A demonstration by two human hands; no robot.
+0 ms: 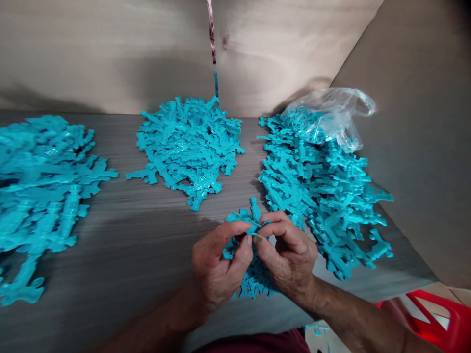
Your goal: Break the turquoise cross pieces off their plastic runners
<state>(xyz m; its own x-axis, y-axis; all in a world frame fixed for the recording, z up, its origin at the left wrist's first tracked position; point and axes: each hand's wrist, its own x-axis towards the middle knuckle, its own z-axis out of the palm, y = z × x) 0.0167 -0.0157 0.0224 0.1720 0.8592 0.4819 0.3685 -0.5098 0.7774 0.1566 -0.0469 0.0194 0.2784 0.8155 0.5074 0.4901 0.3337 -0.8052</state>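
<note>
My left hand [222, 260] and my right hand [287, 252] meet near the table's front edge, thumbs and forefingers pinched on one small turquoise plastic piece [253, 226]. Part of that piece is hidden by my fingertips. Beneath and behind the hands lies a heap of small turquoise bits [256, 279]. Farther back, in the middle, is a pile of flat turquoise pieces [189, 142]. Another such pile [331, 196] spreads out to the right of my right hand.
A third turquoise pile [40, 186] covers the left of the grey table [128, 255]. A clear plastic bag [340, 115] rests on the right pile. Wooden panels [268, 54] stand behind and at the right. Below right is a red plastic object [434, 318].
</note>
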